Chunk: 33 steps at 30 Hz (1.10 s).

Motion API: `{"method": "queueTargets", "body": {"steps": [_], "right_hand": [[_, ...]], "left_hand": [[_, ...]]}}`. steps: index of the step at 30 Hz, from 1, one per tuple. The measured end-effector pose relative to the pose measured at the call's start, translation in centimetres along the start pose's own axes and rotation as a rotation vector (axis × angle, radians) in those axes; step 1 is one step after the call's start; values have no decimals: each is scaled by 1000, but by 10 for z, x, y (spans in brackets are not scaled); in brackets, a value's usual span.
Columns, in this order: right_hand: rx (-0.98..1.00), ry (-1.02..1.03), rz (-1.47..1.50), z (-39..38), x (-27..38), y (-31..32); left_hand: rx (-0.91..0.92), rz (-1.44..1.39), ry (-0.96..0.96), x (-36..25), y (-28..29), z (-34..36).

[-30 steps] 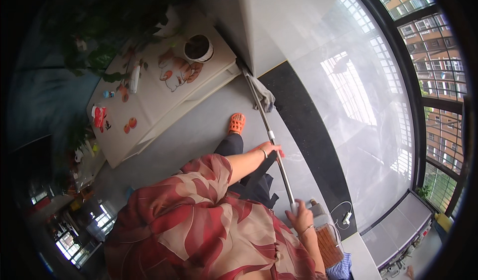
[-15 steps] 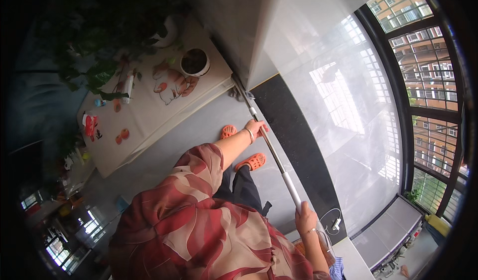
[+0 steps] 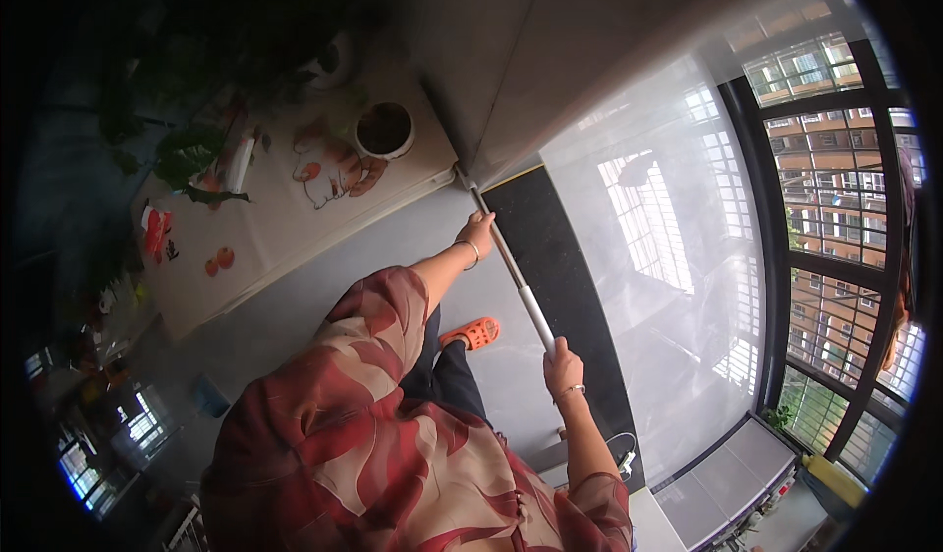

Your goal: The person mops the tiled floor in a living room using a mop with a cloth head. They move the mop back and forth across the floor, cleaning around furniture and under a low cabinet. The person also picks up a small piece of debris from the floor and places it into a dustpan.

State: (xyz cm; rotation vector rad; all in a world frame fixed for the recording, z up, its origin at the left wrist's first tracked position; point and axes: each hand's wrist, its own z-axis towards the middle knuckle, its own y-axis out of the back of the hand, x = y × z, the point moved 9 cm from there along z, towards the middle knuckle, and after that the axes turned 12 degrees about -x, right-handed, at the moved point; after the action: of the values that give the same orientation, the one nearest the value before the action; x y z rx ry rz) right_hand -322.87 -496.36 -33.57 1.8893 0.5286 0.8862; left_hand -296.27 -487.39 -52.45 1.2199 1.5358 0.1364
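Observation:
A mop [image 3: 511, 265] with a metal pole and white grip runs slantwise from the gap between table and wall toward my right side. My left hand [image 3: 476, 229] is closed round the metal part of the pole, with the arm stretched forward. Lower down, my right hand [image 3: 563, 367] wraps round the end of the white grip. The mop's far end goes in by the table corner, and its head is hidden there. An orange clog [image 3: 473, 333] on my foot stands on the grey floor, left of the pole.
A table [image 3: 265, 267] with a cat-printed cover stands at the left, bearing a potted plant [image 3: 384, 130] and leafy greenery. A black floor strip [image 3: 550, 248] borders glossy pale tiles [image 3: 678, 316] at the right. Beyond are barred windows and a grey-topped rack [image 3: 727, 478].
Both hands have drawn the mop's lower part forward and left, its far end reaching deeper by the table corner. My view has shifted, and one clog has gone out of sight.

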Motion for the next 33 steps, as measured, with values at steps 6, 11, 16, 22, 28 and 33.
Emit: {"method": "queueTargets", "body": {"steps": [6, 11, 16, 22, 28, 33], "right_hand": [[508, -510, 711, -1, 37, 17], [210, -165, 323, 5, 55, 49], [312, -191, 390, -22, 43, 54], [352, -253, 326, -111, -38, 68], [434, -315, 282, -213, -91, 105], [429, -429, 345, -292, -139, 156]], "left_hand": [[46, 531, -138, -76, 61, -22], [-18, 842, -174, -90, 52, -5], [110, 941, -183, -97, 37, -40], [174, 962, -250, -129, -50, -128], [323, 931, -430, -170, -115, -243], [542, 701, -617, -208, -189, -336]]}}
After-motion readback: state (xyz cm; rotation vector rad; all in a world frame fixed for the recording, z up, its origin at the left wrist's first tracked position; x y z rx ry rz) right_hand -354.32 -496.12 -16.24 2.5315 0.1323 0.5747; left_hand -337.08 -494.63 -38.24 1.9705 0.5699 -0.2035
